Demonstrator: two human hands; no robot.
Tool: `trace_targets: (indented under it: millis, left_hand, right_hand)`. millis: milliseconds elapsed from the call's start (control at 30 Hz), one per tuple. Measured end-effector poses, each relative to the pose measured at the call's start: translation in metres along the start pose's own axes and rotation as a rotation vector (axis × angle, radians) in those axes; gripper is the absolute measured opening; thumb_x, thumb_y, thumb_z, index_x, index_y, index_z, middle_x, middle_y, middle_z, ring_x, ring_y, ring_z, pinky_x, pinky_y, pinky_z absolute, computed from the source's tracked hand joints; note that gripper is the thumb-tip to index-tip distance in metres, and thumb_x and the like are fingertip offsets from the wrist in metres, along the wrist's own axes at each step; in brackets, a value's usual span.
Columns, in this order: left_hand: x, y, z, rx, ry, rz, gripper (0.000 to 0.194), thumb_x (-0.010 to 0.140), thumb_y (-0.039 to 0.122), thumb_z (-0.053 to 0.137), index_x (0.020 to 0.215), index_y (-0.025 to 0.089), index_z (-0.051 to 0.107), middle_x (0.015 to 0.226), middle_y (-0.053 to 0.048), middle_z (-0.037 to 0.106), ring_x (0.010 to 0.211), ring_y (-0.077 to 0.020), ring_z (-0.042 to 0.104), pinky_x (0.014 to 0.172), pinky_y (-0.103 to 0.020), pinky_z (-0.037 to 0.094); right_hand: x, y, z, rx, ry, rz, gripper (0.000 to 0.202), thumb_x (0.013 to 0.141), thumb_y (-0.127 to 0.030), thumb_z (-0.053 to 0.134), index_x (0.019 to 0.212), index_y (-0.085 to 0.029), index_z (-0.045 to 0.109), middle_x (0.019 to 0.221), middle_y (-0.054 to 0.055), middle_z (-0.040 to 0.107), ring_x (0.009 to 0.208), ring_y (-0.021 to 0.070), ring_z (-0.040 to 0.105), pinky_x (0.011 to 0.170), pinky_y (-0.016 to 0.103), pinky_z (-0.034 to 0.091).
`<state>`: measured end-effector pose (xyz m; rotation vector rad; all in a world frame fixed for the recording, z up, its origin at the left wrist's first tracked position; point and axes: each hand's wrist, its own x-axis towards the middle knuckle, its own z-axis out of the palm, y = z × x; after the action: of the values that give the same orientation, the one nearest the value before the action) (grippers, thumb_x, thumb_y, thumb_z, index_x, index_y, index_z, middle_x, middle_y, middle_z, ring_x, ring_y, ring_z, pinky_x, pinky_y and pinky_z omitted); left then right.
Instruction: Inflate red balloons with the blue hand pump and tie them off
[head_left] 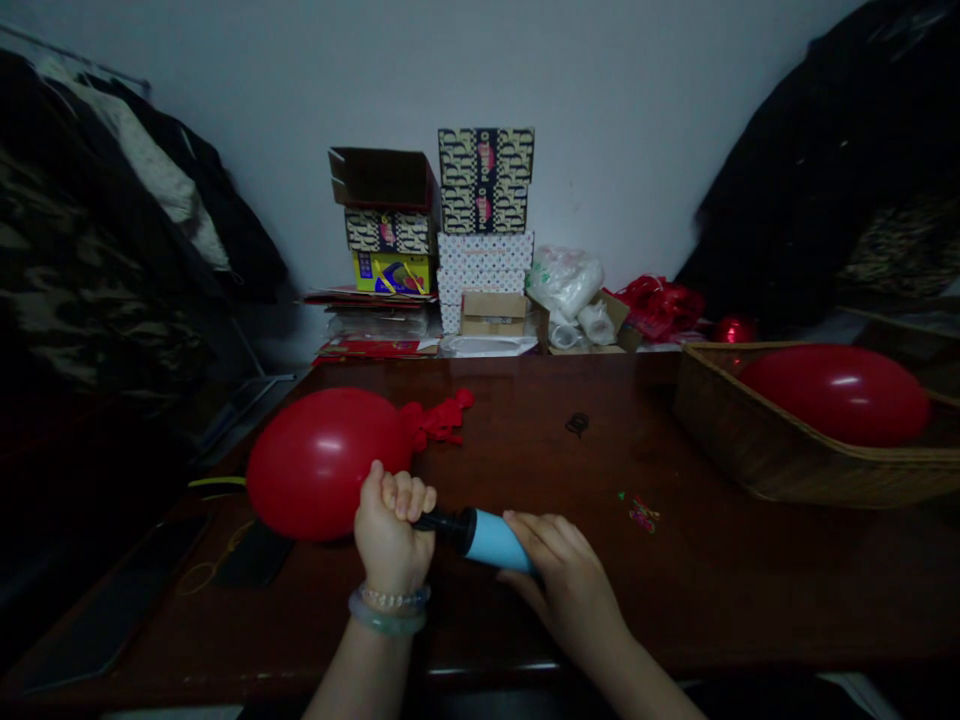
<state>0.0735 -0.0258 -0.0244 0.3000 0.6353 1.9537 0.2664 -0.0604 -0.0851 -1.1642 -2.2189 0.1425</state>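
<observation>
An inflated red balloon [322, 465] lies on its side on the dark wooden table, just beyond my left hand [395, 530]. That hand, with a bracelet and a bangle at its wrist, is closed round the black nozzle end of a blue hand pump [495, 540]. Its fingers hide the nozzle's tip and the place where the balloon's neck would be. My right hand [562, 580] grips the pump's light blue barrel, fingers over the top and thumb beneath. Flat red balloons [439, 418] lie in a small heap right behind the inflated one.
On the right, a wicker basket [780, 455] holds another inflated red balloon [840, 395]. Small colourful bits [643, 514] and a dark coiled item [577, 424] lie mid-table. Stacked boxes [486, 210] stand by the wall. A dark flat object [120, 600] lies at the left.
</observation>
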Motion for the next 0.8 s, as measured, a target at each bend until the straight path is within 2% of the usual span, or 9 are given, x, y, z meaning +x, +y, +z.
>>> trace_targets:
  millis: [233, 367, 600, 800]
  left_hand:
    - [0.020, 0.031, -0.015, -0.069, 0.046, 0.069, 0.046, 0.079, 0.021, 0.058, 0.053, 0.019, 0.021, 0.040, 0.008, 0.024, 0.034, -0.0059, 0.024, 0.038, -0.022, 0.025]
    - [0.024, 0.040, -0.020, -0.103, 0.067, 0.088, 0.046, 0.080, 0.021, 0.059, 0.053, 0.019, 0.021, 0.040, 0.008, 0.025, 0.034, -0.0061, 0.024, 0.038, -0.022, 0.025]
    - [0.020, 0.023, -0.014, -0.103, 0.056, 0.037, 0.045, 0.080, 0.019, 0.058, 0.052, 0.019, 0.023, 0.040, 0.008, 0.024, 0.034, -0.0063, 0.023, 0.038, -0.022, 0.024]
    - [0.003, 0.001, 0.000, -0.068, 0.003, -0.011, 0.049, 0.081, 0.025, 0.060, 0.051, 0.019, 0.023, 0.039, 0.008, 0.023, 0.034, -0.0061, 0.022, 0.038, -0.022, 0.024]
  right_hand:
    - [0.001, 0.016, -0.003, -0.062, 0.044, -0.042, 0.049, 0.089, -0.033, 0.060, 0.135, -0.023, 0.046, 0.126, 0.009, 0.061, 0.112, 0.0260, 0.055, 0.097, 0.045, 0.045]
    - [-0.001, 0.021, -0.002, -0.088, 0.064, -0.041, 0.048, 0.089, -0.033, 0.059, 0.134, -0.022, 0.047, 0.126, 0.009, 0.061, 0.112, 0.0257, 0.054, 0.097, 0.044, 0.044]
    - [-0.005, 0.013, 0.002, -0.112, 0.068, -0.012, 0.047, 0.088, -0.031, 0.060, 0.132, -0.019, 0.049, 0.122, 0.010, 0.062, 0.107, 0.0262, 0.055, 0.092, 0.044, 0.044]
    - [-0.005, 0.003, 0.004, -0.060, 0.082, -0.011, 0.050, 0.086, -0.029, 0.064, 0.132, -0.019, 0.048, 0.120, 0.010, 0.063, 0.102, 0.0268, 0.055, 0.088, 0.044, 0.045]
